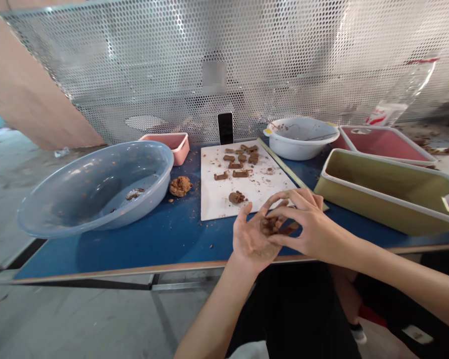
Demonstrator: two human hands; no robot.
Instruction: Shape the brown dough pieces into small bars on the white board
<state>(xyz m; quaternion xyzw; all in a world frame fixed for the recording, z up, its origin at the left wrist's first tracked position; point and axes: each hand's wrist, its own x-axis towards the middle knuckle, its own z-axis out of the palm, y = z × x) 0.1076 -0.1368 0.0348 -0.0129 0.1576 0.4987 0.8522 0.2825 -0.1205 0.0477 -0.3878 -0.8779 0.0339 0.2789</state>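
Brown clay (268,227) sits in the open left hand (251,240), pinched by the curled right hand (307,227) — both over the near edge. Blue worktop (153,244) separates that edge from the board (217,207); a mesh screen (142,75) stands behind.

Table (134,253), one, blue top, brown front edge. Directly on it, left to right: large translucent blue basin (93,187); small pink box (180,150); rough lump of brown clay (180,186); white board (215,202); pale strip (284,167) along the board's right edge; white basin (297,148); olive bin (374,202). Scattered crumbs, brown.
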